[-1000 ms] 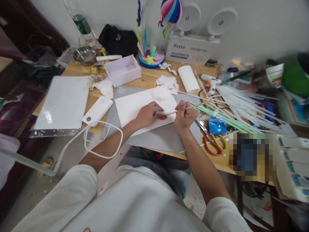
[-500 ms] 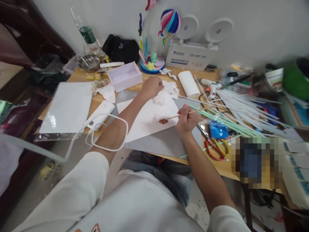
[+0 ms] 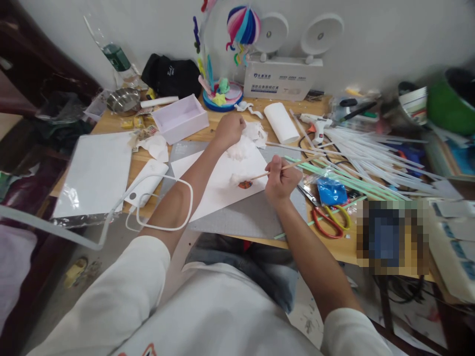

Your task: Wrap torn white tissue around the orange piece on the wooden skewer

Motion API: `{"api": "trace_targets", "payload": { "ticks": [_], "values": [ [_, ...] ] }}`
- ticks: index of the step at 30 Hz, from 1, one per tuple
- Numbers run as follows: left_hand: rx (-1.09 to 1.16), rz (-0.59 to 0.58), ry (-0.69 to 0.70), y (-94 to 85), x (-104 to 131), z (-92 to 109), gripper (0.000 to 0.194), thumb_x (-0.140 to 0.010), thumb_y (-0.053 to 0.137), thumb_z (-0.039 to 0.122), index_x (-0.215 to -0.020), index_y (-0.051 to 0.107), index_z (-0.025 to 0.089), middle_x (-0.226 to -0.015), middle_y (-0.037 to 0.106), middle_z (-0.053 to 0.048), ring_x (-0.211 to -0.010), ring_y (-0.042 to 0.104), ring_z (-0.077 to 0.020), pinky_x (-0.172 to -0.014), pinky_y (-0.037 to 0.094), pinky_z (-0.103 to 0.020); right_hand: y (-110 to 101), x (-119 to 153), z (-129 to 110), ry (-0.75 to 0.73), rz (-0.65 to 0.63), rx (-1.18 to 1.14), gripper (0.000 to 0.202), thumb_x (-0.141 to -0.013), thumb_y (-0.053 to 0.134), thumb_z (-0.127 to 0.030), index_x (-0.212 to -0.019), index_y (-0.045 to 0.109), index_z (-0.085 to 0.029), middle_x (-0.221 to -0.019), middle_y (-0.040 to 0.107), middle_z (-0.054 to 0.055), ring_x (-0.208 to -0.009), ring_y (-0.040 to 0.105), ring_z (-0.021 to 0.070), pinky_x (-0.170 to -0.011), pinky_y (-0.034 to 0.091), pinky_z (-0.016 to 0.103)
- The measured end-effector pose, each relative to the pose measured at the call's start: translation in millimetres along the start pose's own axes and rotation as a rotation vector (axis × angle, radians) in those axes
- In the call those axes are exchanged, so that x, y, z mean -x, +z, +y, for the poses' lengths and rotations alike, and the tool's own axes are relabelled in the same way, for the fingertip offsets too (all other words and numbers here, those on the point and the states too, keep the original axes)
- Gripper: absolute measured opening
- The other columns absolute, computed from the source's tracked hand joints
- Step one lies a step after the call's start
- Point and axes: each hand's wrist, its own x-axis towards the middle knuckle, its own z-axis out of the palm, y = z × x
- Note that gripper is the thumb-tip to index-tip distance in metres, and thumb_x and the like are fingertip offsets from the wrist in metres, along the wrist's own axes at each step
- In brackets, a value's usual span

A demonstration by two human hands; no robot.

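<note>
My right hand (image 3: 282, 180) is closed round a thin wooden stick (image 3: 260, 176). Its far end reaches a small tuft of white cotton (image 3: 234, 179) beside an orange and dark oval piece (image 3: 245, 184). Both lie on a white sheet of paper (image 3: 208, 170), which rests on a grey cutting mat (image 3: 237, 217). Farther back, my left hand (image 3: 230, 131) is closed with fingertips pressed together, just above a larger heap of white cotton (image 3: 241, 149). Whatever those fingertips hold, if anything, is hidden. Crumpled white tissue (image 3: 256, 132) lies to the right of that hand.
Red-and-yellow-handled scissors (image 3: 328, 222), a blue packet (image 3: 331, 191), a glue gun (image 3: 318, 126) and many pale strips (image 3: 371, 153) lie on the right. A lilac box (image 3: 180, 121), a white power bank (image 3: 146, 183) with its cable and a white board (image 3: 94, 173) are on the left.
The view has shifted slightly, so objects on the table appear farther left. Both hands keep nearly the same poses, the right one still gripping the stick by the orange and dark piece.
</note>
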Motion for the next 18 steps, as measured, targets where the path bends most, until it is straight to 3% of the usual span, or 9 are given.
{"api": "trace_targets", "payload": {
  "ticks": [4,10,18],
  "values": [
    [0.044,0.015,0.041,-16.6,7,0,0.014,-0.092,0.058,0.017,-0.088,0.072,0.018,-0.098,0.075,-0.011,-0.099,0.067,-0.0255,-0.092,0.048,-0.037,1,0,0,0.008,-0.015,-0.005,0.06,-0.1,0.04,-0.058,-0.058,0.058,-0.021,-0.047,0.05,-0.003,-0.047,0.047,0.0088,-0.056,0.034,0.027],
    [0.162,0.099,0.161,-32.6,39,-3,0.009,-0.091,0.062,0.021,-0.088,0.07,0.02,-0.091,0.075,-0.007,-0.087,0.067,-0.0208,-0.089,0.052,-0.036,2,0,3,0.016,0.0,0.013,0.06,-0.1,0.04,-0.058,-0.058,0.059,-0.02,-0.048,0.051,-0.003,-0.049,0.049,0.0094,-0.057,0.035,0.028],
    [0.442,0.164,-0.045,-28.0,47,-31,0.003,-0.084,0.068,0.017,-0.083,0.066,0.016,-0.088,0.074,-0.006,-0.083,0.068,-0.0165,-0.082,0.055,-0.033,3,2,6,0.047,-0.018,0.047,0.063,-0.099,0.036,-0.064,-0.059,0.059,-0.021,-0.048,0.051,-0.002,-0.049,0.05,0.0104,-0.058,0.036,0.028]
  ]
}}
